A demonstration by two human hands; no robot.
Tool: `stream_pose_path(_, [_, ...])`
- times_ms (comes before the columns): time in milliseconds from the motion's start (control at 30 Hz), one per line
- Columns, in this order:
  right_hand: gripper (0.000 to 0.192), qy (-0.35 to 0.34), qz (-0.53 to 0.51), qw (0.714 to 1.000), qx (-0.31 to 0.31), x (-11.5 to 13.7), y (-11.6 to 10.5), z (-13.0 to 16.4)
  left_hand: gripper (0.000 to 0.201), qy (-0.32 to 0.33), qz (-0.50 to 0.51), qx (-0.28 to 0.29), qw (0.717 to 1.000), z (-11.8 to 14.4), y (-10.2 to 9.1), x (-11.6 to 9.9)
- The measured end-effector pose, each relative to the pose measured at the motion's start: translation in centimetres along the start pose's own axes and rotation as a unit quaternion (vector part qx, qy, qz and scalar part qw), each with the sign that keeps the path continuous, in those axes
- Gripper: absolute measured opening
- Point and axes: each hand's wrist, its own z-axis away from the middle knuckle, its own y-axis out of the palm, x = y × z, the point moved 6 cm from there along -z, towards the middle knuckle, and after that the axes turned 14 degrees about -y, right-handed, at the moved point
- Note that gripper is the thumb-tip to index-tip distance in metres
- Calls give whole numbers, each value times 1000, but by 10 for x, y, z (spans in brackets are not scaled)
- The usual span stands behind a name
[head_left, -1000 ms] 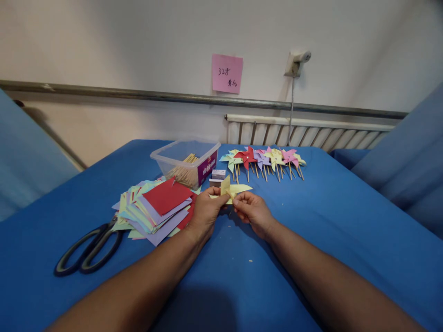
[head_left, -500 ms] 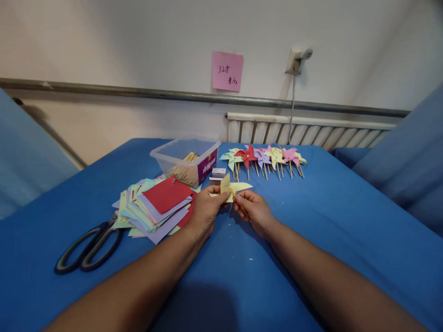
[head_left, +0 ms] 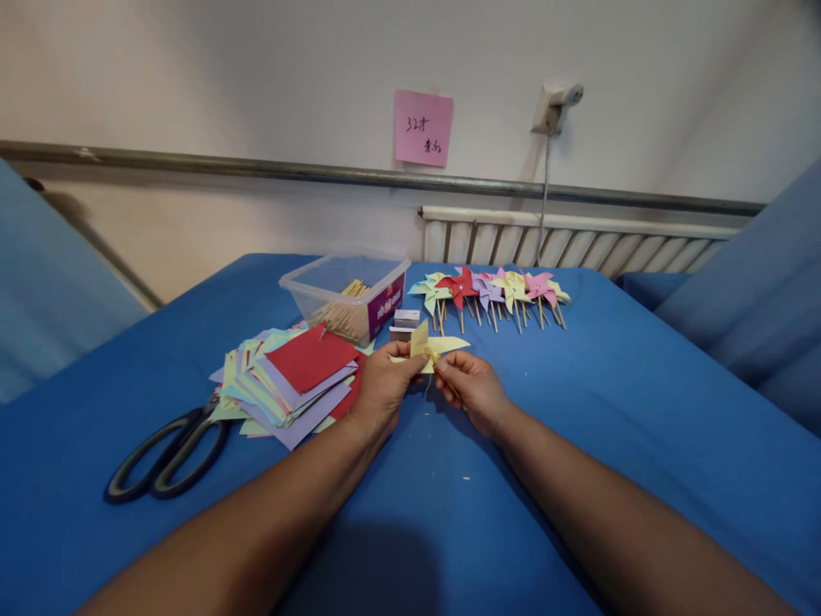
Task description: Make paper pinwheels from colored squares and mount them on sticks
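My left hand [head_left: 381, 387] and my right hand [head_left: 473, 389] meet over the blue table [head_left: 616, 402] and both pinch a pale yellow paper pinwheel [head_left: 431, 346]. The left thumb and fingers hold its folded vanes. The right fingertips grip at its centre, where a thin stick seems to run under the hand. A stack of coloured paper squares [head_left: 288, 376] with a red one on top lies just left of my left hand.
A row of finished pinwheels on sticks [head_left: 491, 293] lies at the back. A clear plastic box of wooden sticks [head_left: 346, 295] stands behind the paper, a small box [head_left: 405, 322] beside it. Black scissors [head_left: 167, 453] lie at the left.
Both hands stay closed on the yellow pinwheel. The right fingers have shifted slightly at its centre. The view has tilted a little.
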Motion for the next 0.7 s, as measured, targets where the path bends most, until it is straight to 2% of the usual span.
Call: stream_pose_path(700, [34,-6,21,1000,-10,1,-2,0,23,-3,-21,-9,1000,4,1,-3])
